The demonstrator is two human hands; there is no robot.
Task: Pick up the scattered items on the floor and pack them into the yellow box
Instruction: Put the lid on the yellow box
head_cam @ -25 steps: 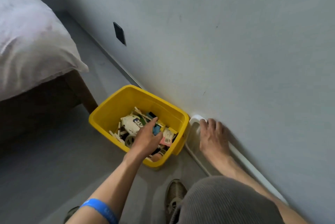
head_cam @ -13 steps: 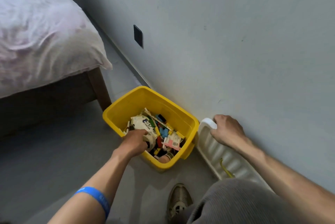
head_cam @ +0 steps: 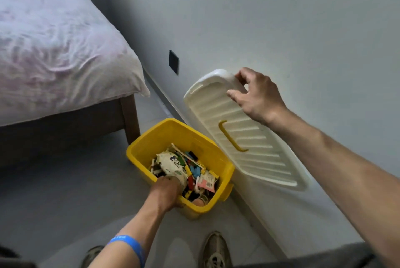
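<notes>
The yellow box point(head_cam: 151, 144) stands on the grey floor by the wall, filled with several small items, among them a white printed pouch point(head_cam: 171, 163) and a pink tag point(head_cam: 206, 183). My left hand point(head_cam: 167, 194) grips the box's near rim, fingers curled inside over the edge. My right hand point(head_cam: 257, 96) holds the top corner of the white ribbed lid point(head_cam: 244, 137), lifted off the floor and tilted above the box's right side. The lid has a yellow handle point(head_cam: 229, 136).
A bed point(head_cam: 54, 51) with a pale sheet and wooden leg point(head_cam: 129, 120) fills the left. The wall point(head_cam: 281, 18) with a black socket point(head_cam: 173, 61) runs behind the box. My shoes point(head_cam: 215, 250) stand on the floor in front of the box.
My right hand has raised the white lid from the floor by the wall up into the air. My left hand has shifted from the box's contents onto its near rim.
</notes>
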